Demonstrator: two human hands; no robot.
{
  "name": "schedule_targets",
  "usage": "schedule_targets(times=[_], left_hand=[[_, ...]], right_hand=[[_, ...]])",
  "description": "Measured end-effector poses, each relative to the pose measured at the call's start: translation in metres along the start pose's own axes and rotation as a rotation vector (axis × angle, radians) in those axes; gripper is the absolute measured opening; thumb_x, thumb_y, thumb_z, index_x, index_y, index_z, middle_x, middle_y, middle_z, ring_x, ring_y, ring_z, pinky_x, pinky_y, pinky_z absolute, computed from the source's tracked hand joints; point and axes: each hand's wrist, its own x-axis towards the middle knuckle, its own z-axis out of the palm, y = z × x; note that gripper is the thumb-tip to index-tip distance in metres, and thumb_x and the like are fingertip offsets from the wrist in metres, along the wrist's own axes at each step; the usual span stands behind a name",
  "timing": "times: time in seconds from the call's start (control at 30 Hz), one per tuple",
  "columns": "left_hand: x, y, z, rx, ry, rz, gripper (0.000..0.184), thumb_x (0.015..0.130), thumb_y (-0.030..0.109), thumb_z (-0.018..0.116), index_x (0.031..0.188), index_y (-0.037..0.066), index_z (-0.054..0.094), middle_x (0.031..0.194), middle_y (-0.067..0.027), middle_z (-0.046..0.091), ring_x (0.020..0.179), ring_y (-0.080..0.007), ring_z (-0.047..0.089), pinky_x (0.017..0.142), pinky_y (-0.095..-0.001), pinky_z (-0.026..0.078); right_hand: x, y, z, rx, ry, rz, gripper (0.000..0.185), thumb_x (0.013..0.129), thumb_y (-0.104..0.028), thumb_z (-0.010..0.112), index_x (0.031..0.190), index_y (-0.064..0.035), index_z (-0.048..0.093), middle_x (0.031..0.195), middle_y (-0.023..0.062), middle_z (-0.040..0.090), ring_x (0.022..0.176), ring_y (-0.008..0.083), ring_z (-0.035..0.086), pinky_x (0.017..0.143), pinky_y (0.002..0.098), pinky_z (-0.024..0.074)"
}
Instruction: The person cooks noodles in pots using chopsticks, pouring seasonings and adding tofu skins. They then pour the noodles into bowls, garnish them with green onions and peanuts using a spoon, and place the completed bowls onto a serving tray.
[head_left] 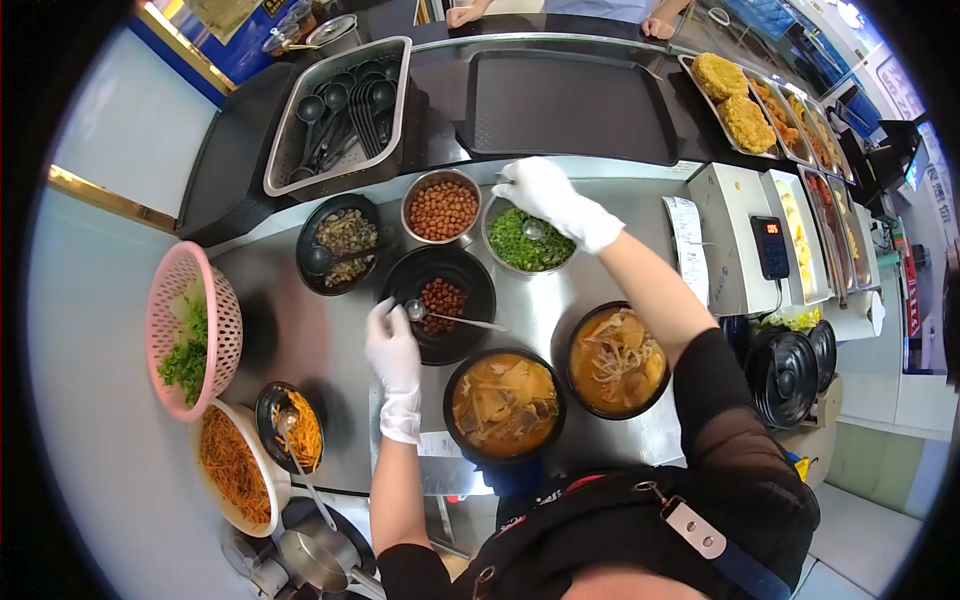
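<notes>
My right hand point(545, 195), in a white glove, is over the rim of a steel bowl of chopped green onion point(520, 250); its fingers are closed near a spoon handle, and a spoon's bowl point(534, 229) rests on the greens. Beside a black bowl with peanuts point(440, 300), my gloved left hand point(390, 340) has its fingers bent together at the left rim, by a small metal spoon point(416, 310). What it grips is too small to make out. Two black bowls of soup, one with noodle-like strands point(615, 362) and one with broth and slices point(500, 405), stand nearest me.
A steel bowl of nuts point(442, 209) and a black bowl of chopped relish point(343, 245) stand behind. Left are a pink basket point(229, 330) and shredded carrot point(235, 465). A black tray point(570, 105) and ladle bin point(280, 160) line the back; another person's hands point(463, 16) rest beyond.
</notes>
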Motion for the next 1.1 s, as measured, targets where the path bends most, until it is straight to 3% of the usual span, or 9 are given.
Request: schedule_targets(times=[0.07, 0.1, 0.17, 0.2, 0.37, 0.83, 1.0, 1.07, 1.1], left_hand=[[0.011, 0.007, 0.039, -0.062, -0.27, 0.035, 0.025, 0.09, 0.017, 0.059, 0.106, -0.002, 0.063, 0.087, -0.012, 0.068, 0.077, -0.0198, 0.065, 0.072, -0.0303, 0.051], [0.009, 0.037, 0.056, -0.13, -0.468, -0.191, 0.027, 0.093, 0.017, 0.057, 0.111, -0.001, 0.06, 0.081, -0.0066, 0.064, 0.062, -0.0112, 0.059, 0.054, -0.024, 0.048], [0.015, 0.038, 0.105, -0.093, -0.557, -0.229, 0.035, 0.09, 0.018, 0.058, 0.116, -0.006, 0.055, 0.079, -0.0093, 0.064, 0.057, -0.0136, 0.061, 0.05, -0.0244, 0.048], [0.016, 0.05, 0.121, -0.055, -0.587, -0.238, 0.028, 0.089, 0.016, 0.058, 0.106, -0.006, 0.056, 0.078, -0.0112, 0.064, 0.055, -0.0164, 0.063, 0.048, -0.0262, 0.049], [0.012, 0.057, 0.161, -0.1, -0.319, -0.203, 0.012, 0.085, 0.003, 0.056, 0.091, -0.003, 0.048, 0.075, -0.0135, 0.061, 0.049, -0.0192, 0.061, 0.043, -0.0287, 0.05], [-0.008, 0.055, 0.164, -0.184, -0.321, -0.159, 0.018, 0.081, -0.001, 0.054, 0.097, -0.001, 0.046, 0.078, -0.0102, 0.054, 0.054, -0.0195, 0.06, 0.042, -0.0306, 0.053], [-0.008, 0.049, 0.167, -0.18, -0.313, -0.102, 0.021, 0.081, 0.0, 0.055, 0.1, -0.001, 0.046, 0.081, -0.0121, 0.055, 0.053, -0.0217, 0.06, 0.044, -0.033, 0.052], [0.007, 0.007, 0.183, -0.067, -0.221, 0.145, 0.021, 0.081, -0.001, 0.055, 0.1, 0.0, 0.046, 0.081, -0.0116, 0.054, 0.054, -0.0217, 0.06, 0.043, -0.0334, 0.053], [0.002, 0.031, 0.176, -0.111, -0.244, 0.051, 0.02, 0.081, -0.001, 0.054, 0.099, 0.0, 0.045, 0.08, -0.0113, 0.054, 0.054, -0.0216, 0.06, 0.043, -0.0329, 0.053]], right_hand=[[-0.025, 0.018, -0.02, 0.058, 0.069, -0.057, 0.026, 0.088, -0.027, 0.058, 0.09, -0.0034, 0.068, 0.079, 0.0196, 0.065, 0.077, 0.0362, 0.064, 0.074, 0.0432, 0.0504], [-0.037, 0.025, -0.025, 0.143, 0.087, -0.014, 0.026, 0.089, -0.027, 0.058, 0.089, -0.0033, 0.068, 0.079, 0.0197, 0.065, 0.075, 0.0365, 0.064, 0.073, 0.0428, 0.0505], [-0.065, 0.028, -0.028, 0.282, 0.16, 0.022, 0.026, 0.09, -0.027, 0.057, 0.089, -0.0029, 0.067, 0.079, 0.0197, 0.065, 0.074, 0.0371, 0.063, 0.072, 0.0424, 0.0506], [-0.078, 0.033, -0.023, 0.337, 0.215, 0.014, 0.027, 0.09, -0.027, 0.057, 0.089, -0.0027, 0.067, 0.08, 0.0195, 0.065, 0.074, 0.0374, 0.063, 0.071, 0.0425, 0.0506], [-0.122, 0.043, 0.007, 0.26, 0.207, -0.15, 0.025, 0.092, -0.026, 0.055, 0.094, -0.003, 0.066, 0.09, 0.0179, 0.065, 0.084, 0.0357, 0.062, 0.075, 0.0425, 0.0503], [-0.149, 0.042, -0.004, 0.451, 0.085, 0.163, 0.024, 0.093, -0.023, 0.052, 0.097, -0.0032, 0.064, 0.087, 0.0198, 0.065, 0.081, 0.0373, 0.063, 0.074, 0.042, 0.0503], [-0.15, 0.042, 0.005, 0.471, 0.173, 0.084, 0.021, 0.092, -0.019, 0.053, 0.096, -0.0018, 0.065, 0.088, 0.0196, 0.065, 0.082, 0.0366, 0.063, 0.074, 0.0397, 0.051], [-0.15, 0.038, 0.001, 0.471, 0.101, 0.111, 0.022, 0.093, -0.019, 0.051, 0.098, -0.0016, 0.064, 0.093, 0.0208, 0.064, 0.088, 0.0365, 0.062, 0.078, 0.0396, 0.0501], [-0.149, 0.039, 0.001, 0.43, 0.13, 0.064, 0.023, 0.093, -0.02, 0.051, 0.097, -0.0017, 0.065, 0.092, 0.0205, 0.065, 0.086, 0.0364, 0.062, 0.078, 0.0401, 0.0505]])
